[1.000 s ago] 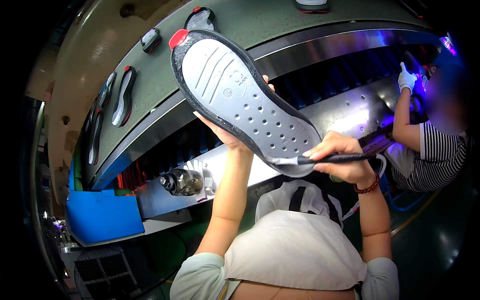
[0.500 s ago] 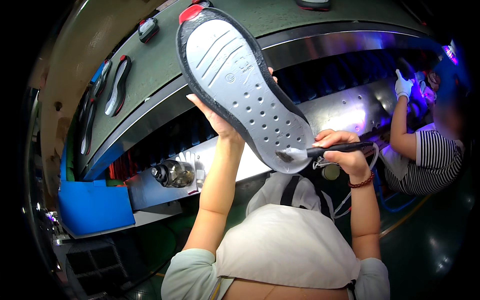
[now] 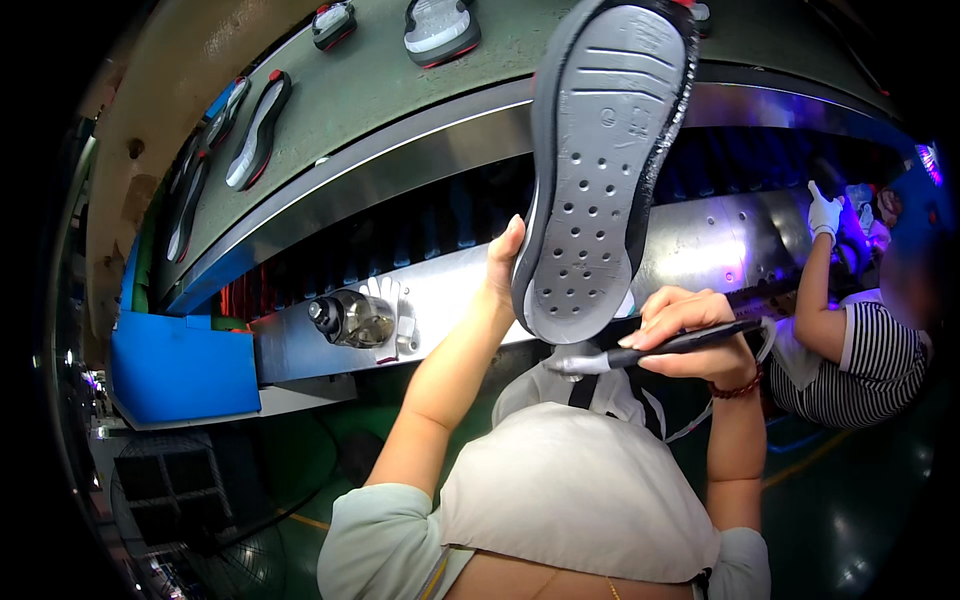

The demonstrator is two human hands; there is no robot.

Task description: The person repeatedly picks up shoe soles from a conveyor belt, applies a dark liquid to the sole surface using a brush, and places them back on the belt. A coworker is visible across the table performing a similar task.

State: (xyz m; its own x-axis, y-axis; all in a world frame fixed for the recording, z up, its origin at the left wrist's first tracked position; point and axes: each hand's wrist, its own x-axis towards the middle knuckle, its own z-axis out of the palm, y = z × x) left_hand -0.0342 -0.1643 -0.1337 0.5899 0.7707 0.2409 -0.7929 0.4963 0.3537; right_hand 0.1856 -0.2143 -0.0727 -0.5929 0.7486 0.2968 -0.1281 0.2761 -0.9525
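Note:
My left hand [image 3: 505, 262] grips a shoe sole [image 3: 590, 215] along its left edge and holds it up lengthwise. Grey with a dark rim, the sole shows a face with small round holes and several curved grooves; its far tip runs out of the picture. Between the fingers of my right hand [image 3: 690, 335] is a brush [image 3: 592, 363] with a black handle and a pale ferrule, and a thin hose or cord trails from the handle's end. The bristles are at the sole's near rounded edge; whether they touch it I cannot tell.
Several soles [image 3: 262, 130] lie on a green work surface [image 3: 380, 105] with a metal edge. On the steel ledge below stand a dark-lidded bottle [image 3: 355, 318] and a white glove [image 3: 386, 292]. A blue box [image 3: 185, 370] is at left. A person in stripes [image 3: 850, 350] works at right.
The sole has shifted right and up and turned more upright. The brush has gone from the sole's near-end face to its lower edge. Another sole has come into view on the green surface.

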